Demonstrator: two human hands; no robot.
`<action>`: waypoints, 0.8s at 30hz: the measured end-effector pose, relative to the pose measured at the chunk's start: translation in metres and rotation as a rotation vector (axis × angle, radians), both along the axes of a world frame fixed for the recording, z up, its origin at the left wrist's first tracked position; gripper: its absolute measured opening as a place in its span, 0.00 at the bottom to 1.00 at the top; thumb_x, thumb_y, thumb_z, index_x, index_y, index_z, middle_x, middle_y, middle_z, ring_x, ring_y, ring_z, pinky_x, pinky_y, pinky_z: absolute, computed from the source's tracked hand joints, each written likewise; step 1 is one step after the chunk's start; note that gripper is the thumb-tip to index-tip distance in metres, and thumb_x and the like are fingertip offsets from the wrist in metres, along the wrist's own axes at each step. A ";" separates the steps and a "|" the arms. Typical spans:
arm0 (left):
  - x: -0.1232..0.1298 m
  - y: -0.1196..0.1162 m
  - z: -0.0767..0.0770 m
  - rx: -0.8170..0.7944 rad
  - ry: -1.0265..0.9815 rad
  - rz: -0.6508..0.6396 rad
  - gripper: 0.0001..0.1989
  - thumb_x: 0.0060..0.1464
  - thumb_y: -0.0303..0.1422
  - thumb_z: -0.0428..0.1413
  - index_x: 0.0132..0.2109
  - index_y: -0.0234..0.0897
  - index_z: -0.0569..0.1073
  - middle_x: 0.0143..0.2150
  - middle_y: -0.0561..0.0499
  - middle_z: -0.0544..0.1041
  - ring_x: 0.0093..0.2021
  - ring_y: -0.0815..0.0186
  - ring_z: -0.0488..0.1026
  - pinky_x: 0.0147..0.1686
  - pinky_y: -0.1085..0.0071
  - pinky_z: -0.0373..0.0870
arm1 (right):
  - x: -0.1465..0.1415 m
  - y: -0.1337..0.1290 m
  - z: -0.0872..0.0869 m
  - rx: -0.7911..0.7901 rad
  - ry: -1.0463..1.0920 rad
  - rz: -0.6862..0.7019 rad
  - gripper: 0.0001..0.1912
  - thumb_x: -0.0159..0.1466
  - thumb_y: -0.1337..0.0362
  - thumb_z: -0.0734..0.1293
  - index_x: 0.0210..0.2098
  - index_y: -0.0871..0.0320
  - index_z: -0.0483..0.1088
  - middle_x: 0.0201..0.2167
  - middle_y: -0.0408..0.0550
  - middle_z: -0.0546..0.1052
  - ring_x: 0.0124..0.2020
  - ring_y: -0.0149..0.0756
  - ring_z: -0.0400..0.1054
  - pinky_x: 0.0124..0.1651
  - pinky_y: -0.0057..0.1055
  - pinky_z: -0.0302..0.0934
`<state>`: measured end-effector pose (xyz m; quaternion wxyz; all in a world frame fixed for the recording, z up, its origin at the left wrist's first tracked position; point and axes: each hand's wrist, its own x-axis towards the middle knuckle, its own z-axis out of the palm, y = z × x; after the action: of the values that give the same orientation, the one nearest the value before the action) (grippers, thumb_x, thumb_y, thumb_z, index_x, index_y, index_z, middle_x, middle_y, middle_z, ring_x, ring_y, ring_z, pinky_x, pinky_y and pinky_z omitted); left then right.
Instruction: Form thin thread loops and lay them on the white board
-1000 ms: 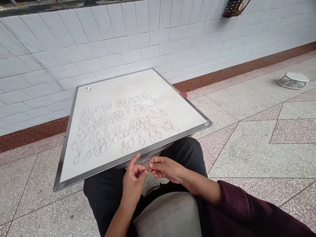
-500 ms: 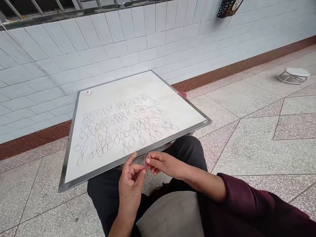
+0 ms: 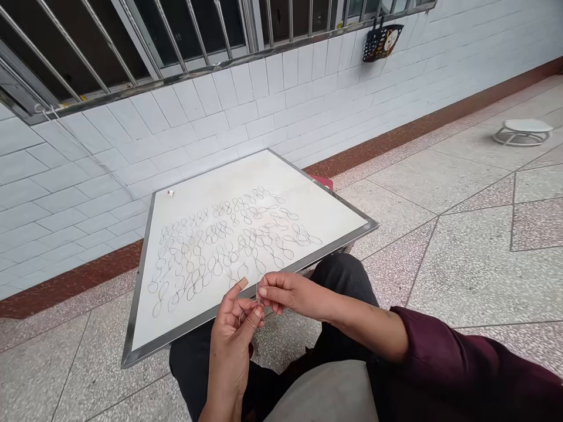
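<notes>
Thin wire bent into a loop (image 3: 257,288) is pinched between my two hands just over the table's near edge. My left hand (image 3: 232,337) grips its lower part with thumb and fingertips, and a wire curve shows by the palm. The left index finger, with a tan wrap near its tip, points up. My right hand (image 3: 288,293) pinches the upper part between thumb and forefinger, touching the left fingertips. Many figure-eight wire loops (image 3: 288,254) lie in rough rows on the white tabletop (image 3: 176,337) beyond my hands.
A metal edge (image 3: 162,347) frames the table, which stands by a white tiled wall (image 3: 197,105). One small red-and-white object (image 3: 170,193) lies at the far left corner. My knees are under the near edge. A low round stool (image 3: 523,132) stands right; a dark basket (image 3: 382,42) hangs above.
The camera view has tilted up, so more of the barred window shows and the table sits lower. Both hands keep their pinch on the wire, with only slight finger movement.
</notes>
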<state>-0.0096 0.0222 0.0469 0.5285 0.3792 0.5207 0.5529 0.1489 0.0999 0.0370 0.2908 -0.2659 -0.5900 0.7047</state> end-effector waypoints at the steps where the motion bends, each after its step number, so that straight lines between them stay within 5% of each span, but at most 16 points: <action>1: 0.000 0.000 0.001 0.009 0.005 -0.003 0.30 0.52 0.36 0.66 0.61 0.43 0.69 0.32 0.55 0.75 0.33 0.70 0.70 0.38 0.73 0.68 | -0.001 0.000 0.001 0.021 -0.005 -0.023 0.19 0.65 0.47 0.66 0.32 0.58 0.68 0.24 0.39 0.68 0.25 0.28 0.62 0.30 0.26 0.58; 10: 0.001 -0.015 0.008 -0.010 -0.029 0.053 0.30 0.55 0.44 0.63 0.62 0.40 0.68 0.40 0.47 0.80 0.39 0.64 0.75 0.42 0.68 0.70 | 0.001 -0.015 0.010 0.143 -0.021 -0.140 0.17 0.66 0.49 0.65 0.32 0.58 0.68 0.23 0.39 0.68 0.23 0.28 0.61 0.29 0.27 0.58; 24: 0.011 -0.010 0.008 -0.002 0.133 0.016 0.26 0.58 0.46 0.59 0.59 0.39 0.70 0.40 0.46 0.81 0.38 0.62 0.76 0.35 0.68 0.71 | 0.020 -0.016 0.004 0.009 0.151 -0.097 0.16 0.65 0.51 0.69 0.44 0.56 0.70 0.31 0.39 0.69 0.28 0.26 0.63 0.34 0.27 0.60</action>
<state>0.0013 0.0118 0.0550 0.4887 0.4102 0.5584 0.5301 0.1689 0.0838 0.0414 0.3694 -0.2391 -0.5558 0.7053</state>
